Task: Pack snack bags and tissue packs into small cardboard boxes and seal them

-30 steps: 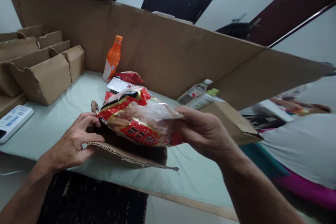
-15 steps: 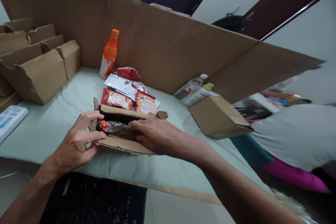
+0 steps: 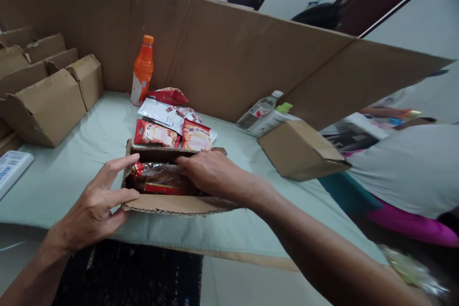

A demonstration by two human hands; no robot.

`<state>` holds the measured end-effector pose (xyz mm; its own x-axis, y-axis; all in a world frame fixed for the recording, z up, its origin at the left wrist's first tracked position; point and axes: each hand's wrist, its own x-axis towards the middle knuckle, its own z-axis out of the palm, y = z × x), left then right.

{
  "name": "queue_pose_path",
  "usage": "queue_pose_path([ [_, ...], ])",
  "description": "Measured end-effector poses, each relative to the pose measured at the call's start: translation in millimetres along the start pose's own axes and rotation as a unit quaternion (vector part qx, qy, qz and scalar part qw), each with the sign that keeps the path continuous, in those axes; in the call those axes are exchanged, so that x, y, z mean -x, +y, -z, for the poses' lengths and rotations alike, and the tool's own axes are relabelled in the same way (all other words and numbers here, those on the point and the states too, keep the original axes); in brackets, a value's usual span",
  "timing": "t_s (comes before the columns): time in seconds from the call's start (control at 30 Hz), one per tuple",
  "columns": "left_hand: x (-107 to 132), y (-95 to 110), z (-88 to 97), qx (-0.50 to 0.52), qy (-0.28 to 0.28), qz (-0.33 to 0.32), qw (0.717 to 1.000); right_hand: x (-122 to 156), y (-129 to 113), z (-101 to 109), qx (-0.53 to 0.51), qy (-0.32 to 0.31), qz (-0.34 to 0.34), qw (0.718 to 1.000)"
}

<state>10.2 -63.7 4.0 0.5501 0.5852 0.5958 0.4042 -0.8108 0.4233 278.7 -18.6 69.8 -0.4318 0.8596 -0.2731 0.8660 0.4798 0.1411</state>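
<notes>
An open cardboard box (image 3: 186,204) sits near the front of the table with its flaps up. Inside lies a clear plastic packet (image 3: 161,173) with brown contents and red, shiny trim. My left hand (image 3: 100,196) is closed on the box's left end, index finger at the far corner and thumb on the near edge. My right hand (image 3: 211,174) reaches into the right half of the box, its fingers curled against the packet; the fingertips are partly hidden. Just behind the box are a red snack packet (image 3: 156,133) and a second red packet (image 3: 196,136).
An orange drink bottle (image 3: 143,69) stands by the cardboard wall (image 3: 229,52). White sachets (image 3: 159,111) lie near it. Several cardboard boxes (image 3: 53,100) stand left. At right are a clear bottle (image 3: 260,110) and a closed box (image 3: 301,150). Another person (image 3: 405,167) is beyond.
The near flap has tipped outward, so more of the packet shows, including a red strip. My right hand stays in the box; my left hand has shifted slightly left with the view.
</notes>
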Motion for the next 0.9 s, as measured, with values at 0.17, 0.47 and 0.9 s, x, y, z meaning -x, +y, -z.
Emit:
queue_pose_path([
  [0.17, 1, -6, -1.2, 0.028, -0.004, 0.001, 1.000, -6, 6, -8, -0.003, 0.000, -0.013, 1.000],
  [0.47, 8, -4, -10.8, 0.044, 0.028, 0.020, 0.998, -5, 19, -6, -0.222, 0.133, 0.052, 0.965],
  [0.9, -9, -10, -7.7, 0.016, -0.010, 0.018, 1.000, 50, 65, -26, -0.332, 0.187, 0.038, 0.924],
])
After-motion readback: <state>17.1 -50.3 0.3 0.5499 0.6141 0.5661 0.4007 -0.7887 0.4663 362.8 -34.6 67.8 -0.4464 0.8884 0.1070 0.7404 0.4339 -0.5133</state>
